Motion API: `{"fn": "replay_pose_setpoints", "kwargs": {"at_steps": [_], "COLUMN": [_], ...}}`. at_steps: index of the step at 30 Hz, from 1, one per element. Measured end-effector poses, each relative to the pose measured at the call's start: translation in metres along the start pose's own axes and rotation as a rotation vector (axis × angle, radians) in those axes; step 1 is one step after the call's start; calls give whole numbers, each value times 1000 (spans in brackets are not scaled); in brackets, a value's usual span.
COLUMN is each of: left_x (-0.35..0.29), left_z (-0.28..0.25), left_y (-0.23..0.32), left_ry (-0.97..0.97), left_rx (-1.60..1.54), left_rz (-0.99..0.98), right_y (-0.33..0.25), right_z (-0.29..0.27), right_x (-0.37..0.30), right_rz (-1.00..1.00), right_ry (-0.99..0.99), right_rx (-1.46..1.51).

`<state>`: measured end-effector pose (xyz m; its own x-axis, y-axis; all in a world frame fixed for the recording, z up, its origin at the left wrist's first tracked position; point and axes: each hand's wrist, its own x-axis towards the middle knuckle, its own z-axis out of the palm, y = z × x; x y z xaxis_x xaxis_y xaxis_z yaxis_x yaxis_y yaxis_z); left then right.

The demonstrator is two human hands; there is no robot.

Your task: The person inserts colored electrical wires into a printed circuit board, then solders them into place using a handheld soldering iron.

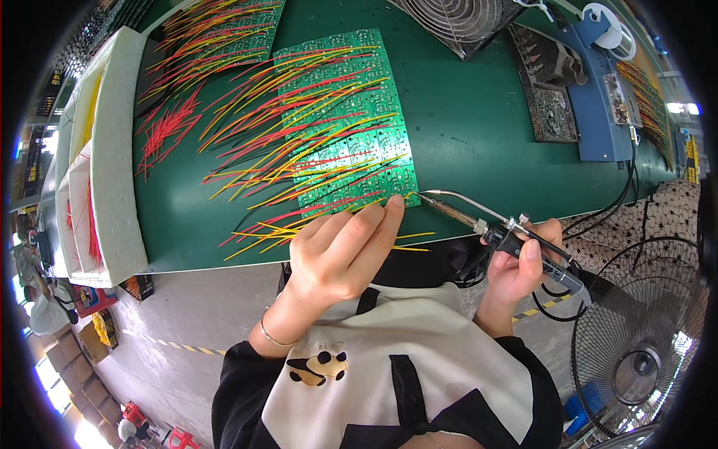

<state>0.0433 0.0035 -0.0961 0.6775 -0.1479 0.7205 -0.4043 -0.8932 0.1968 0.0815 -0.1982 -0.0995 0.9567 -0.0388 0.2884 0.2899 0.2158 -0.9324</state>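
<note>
A green circuit board panel (393,101) lies on the green work table, with rows of red, yellow and black wires standing out toward the left. My left hand (336,251) is over its near edge, fingers closed in a pinch on a thin yellow wire (409,196) at the near right corner. More yellow wires (413,236) stick out beside and below that hand. In my right hand (516,273) is a soldering iron (508,241) with a curved metal solder feed tube (455,195). Its tip points at the board corner, close to the left fingertips; whether it touches is too small to tell.
A second wired board (254,37) lies at the back left, near loose red wires (168,131). At the left edge stands a white foam box (112,165). Back right are a blue solder feeder (598,97), a dirty metal stand (542,82) and a fan (456,22). Another fan (639,367) stands lower right.
</note>
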Motion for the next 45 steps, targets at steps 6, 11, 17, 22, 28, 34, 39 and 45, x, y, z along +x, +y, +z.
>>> {"fn": "replay_pose_setpoints", "kwargs": {"at_steps": [6, 11, 17, 22, 28, 34, 39, 45], "left_x": [-1, -1, -1, -1, -2, -2, -2, 1], "left_z": [1, 1, 1, 1, 2, 0, 0, -2], "left_y": [-1, -1, -1, -1, -1, -2, -2, 5], "left_ry": [10, 15, 8, 5, 21, -12, -11, -22], "left_rx": [1, -3, 0, 10, 3, 28, 29, -60], "left_rz": [7, 10, 11, 15, 10, 52, 42, -80], "right_y": [1, -1, -7, -11, -12, -12, -11, -11], "right_z": [1, 3, 9, 12, 10, 10, 11, 13], "right_x": [0, 3, 10, 14, 17, 15, 15, 21], "right_rz": [6, 25, 70, 143, 168, 173, 146, 112], "right_ry": [20, 25, 37, 108, 127, 118, 85, 130], "right_rx": [29, 26, 17, -28, 32, 43, -28, 28]}}
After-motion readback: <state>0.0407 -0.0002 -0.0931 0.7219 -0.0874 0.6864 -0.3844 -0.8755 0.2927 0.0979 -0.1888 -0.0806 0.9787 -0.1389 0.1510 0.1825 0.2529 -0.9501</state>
